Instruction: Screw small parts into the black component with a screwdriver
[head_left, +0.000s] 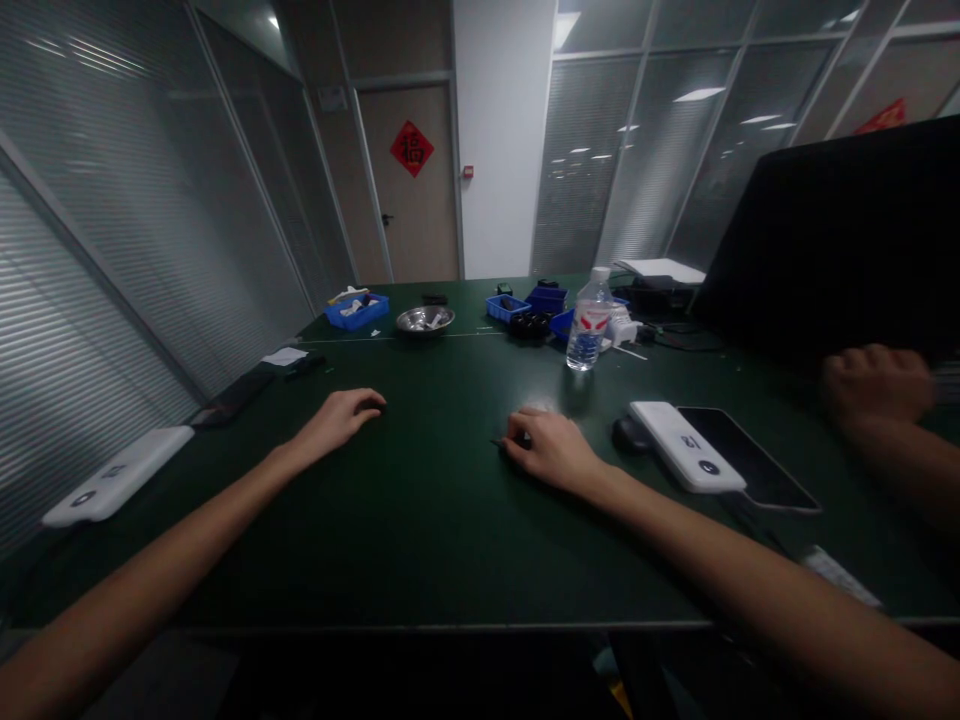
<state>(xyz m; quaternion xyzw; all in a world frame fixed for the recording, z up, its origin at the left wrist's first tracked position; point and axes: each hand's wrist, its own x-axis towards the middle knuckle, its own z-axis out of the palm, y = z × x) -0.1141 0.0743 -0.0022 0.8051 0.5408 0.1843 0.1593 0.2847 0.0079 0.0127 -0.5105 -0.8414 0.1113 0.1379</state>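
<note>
My left hand (341, 418) rests on the dark green table (435, 520), fingers curled down over a small dark thing at its fingertips that I cannot make out. My right hand (546, 446) lies a little to the right, fingers closed on a small dark object (501, 442) pressed against the tabletop. Both forearms stretch in from the near edge. The light is dim and the small parts are hard to read.
A water bottle (589, 320) stands beyond my right hand. A white power bank (686, 460) and a black phone (746, 470) lie at right, another white device (112, 488) at left. Blue bins (358, 311) and a metal bowl (425, 320) sit far back. Another person's hand (877, 385) rests at right.
</note>
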